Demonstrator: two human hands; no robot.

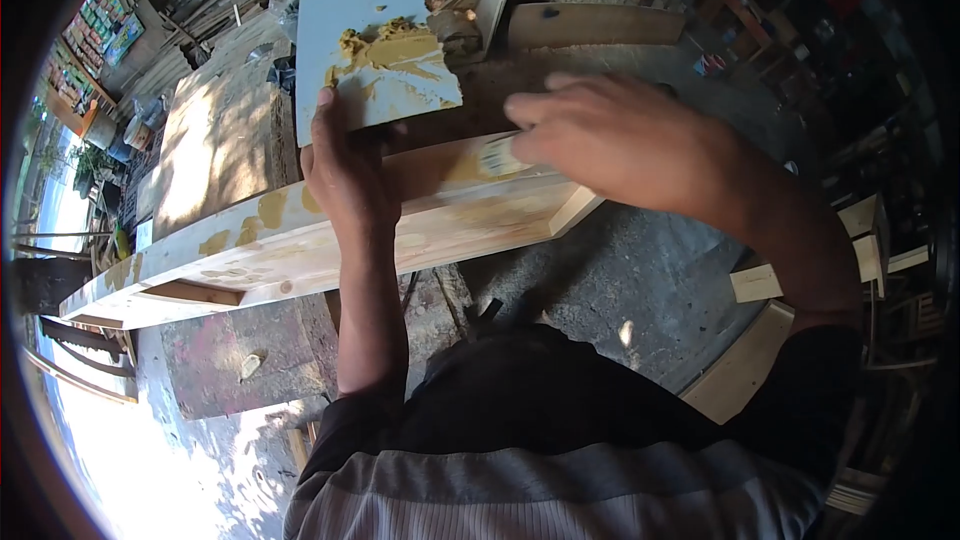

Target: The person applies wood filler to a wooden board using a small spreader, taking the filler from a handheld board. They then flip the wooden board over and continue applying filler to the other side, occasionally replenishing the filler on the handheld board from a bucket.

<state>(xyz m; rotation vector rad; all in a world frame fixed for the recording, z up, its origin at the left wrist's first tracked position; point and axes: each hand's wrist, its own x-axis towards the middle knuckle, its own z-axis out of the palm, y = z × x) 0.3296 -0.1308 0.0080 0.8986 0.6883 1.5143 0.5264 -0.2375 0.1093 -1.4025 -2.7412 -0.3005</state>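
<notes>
My left hand [350, 170] grips the lower edge of a pale, flat board [340, 30] with its thumb on top; yellow-brown paste [400, 48] is smeared across the board. My right hand [590, 135], a little blurred, holds a small scraper [500, 155] flat against the side of a long wooden frame [290, 230]. Paste covers the wood beside the scraper, and several brown patches of it [215, 242] dot the frame's edge further left. The frame runs from the far left to below my right hand.
A wooden sheet [225, 130] lies behind the frame at the left. A curved plank [590, 26] and scrap wood stand at the back. Wooden pieces [755, 283] are at the right. A stained board [260, 360] lies on the floor below the frame.
</notes>
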